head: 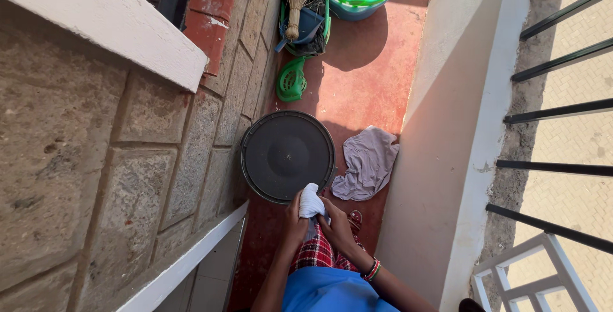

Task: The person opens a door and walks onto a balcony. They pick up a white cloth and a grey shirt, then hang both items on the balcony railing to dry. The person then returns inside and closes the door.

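Red balcony floor (367, 69), stone wall (96, 178), both hands (319, 222) seemingly wringing white cloth (311, 200)

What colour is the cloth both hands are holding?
White cloth, seen clearest in the head view.

white cloth (311, 201); black basin (287, 156); red-plaid skirt (317, 253).

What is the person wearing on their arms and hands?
Both forearms are bare, with no sleeves showing and no gloves on the left hand or the right hand. The right wrist carries a beaded bracelet in red, white, green and black bands. No bracelet or watch shows on the left wrist.
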